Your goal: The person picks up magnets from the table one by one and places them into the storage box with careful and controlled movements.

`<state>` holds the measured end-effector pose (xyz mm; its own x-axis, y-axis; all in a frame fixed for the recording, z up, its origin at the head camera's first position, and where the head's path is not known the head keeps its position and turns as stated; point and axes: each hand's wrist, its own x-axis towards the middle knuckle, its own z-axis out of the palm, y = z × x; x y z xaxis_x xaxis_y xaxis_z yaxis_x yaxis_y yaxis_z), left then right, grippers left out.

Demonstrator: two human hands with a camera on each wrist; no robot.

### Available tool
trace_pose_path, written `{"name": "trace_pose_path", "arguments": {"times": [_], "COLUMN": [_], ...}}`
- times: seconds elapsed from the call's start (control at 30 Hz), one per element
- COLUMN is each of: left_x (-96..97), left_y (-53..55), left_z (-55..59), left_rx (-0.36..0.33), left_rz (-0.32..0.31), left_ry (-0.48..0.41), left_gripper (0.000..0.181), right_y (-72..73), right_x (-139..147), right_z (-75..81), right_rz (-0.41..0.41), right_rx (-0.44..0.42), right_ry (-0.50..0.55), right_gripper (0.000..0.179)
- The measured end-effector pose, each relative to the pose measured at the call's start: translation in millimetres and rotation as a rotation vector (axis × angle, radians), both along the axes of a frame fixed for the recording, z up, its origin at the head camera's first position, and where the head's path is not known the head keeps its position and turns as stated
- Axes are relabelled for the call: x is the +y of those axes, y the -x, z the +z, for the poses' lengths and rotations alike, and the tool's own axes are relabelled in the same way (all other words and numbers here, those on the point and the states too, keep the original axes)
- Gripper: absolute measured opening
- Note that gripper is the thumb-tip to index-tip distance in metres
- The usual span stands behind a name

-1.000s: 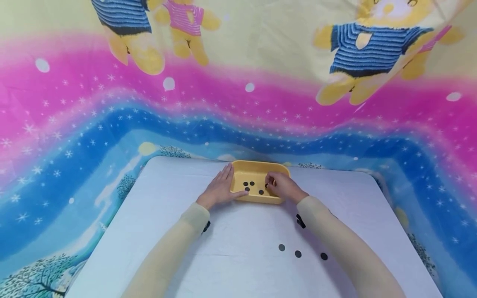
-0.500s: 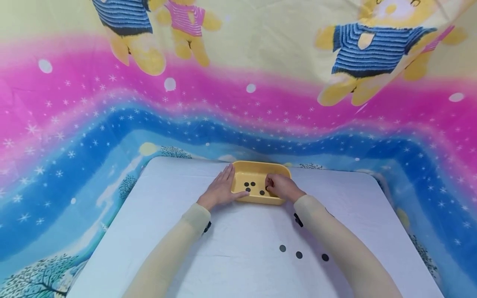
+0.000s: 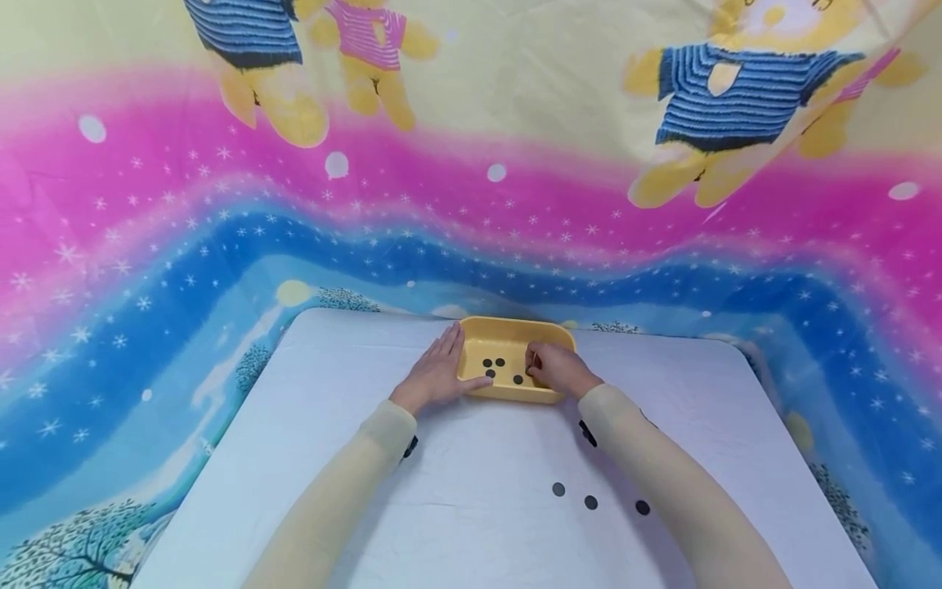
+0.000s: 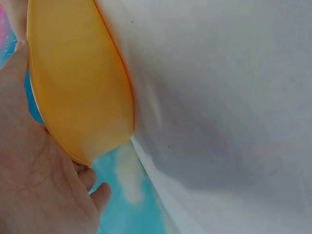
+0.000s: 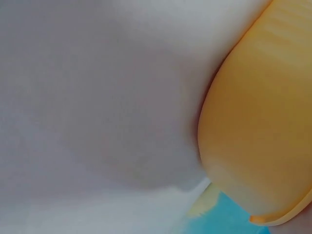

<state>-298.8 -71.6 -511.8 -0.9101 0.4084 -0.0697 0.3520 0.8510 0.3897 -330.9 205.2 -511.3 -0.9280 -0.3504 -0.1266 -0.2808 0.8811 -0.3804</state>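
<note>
A yellow rectangular tub [image 3: 508,393] stands at the table's far edge, with several small dark round discs [image 3: 518,379] on its floor. My left hand [image 3: 434,372] rests against the tub's left end, fingers straight along the side and thumb reaching over the near rim. In the left wrist view the palm lies against the tub's yellow wall [image 4: 83,83]. My right hand [image 3: 557,368] reaches inside the tub's right part, its fingers curled and pinching a dark disc that is mostly hidden by the fingertips. The right wrist view shows mainly the tub's outer wall [image 5: 258,122].
Three more dark discs lie in a loose row nearer me: a left one [image 3: 558,489], a middle one [image 3: 591,502] and a right one [image 3: 643,507] beside my right sleeve. A white cloth [image 3: 456,523] covers the table. A patterned curtain [image 3: 471,204] hangs right behind it.
Both hands stay almost where they were. The right fingers shift only slightly inside the tub, and the disc at their tips shows less. The view drifts a little.
</note>
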Motion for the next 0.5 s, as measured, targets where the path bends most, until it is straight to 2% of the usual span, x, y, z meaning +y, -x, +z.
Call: {"name": "trace_pose_path", "arguments": {"times": [0.23,0.5], "left_x": [0.6,0.5], "left_y": [0.3,2.6], "left_z": [0.7,-3.2], "left_rx": [-0.004,0.006], "left_rz": [-0.003,-0.003], "left_ry": [-0.011,-0.001], "left_gripper": [0.121,0.122], "right_y": [-1.0,-5.7], "right_x": [2.0,5.4], "right_z": [-2.3,-0.9], "right_rz": [-0.022,-0.026], "right_rx": [0.045,0.112], "right_ry": [0.023,0.156], "right_gripper": [0.005,0.016]}}
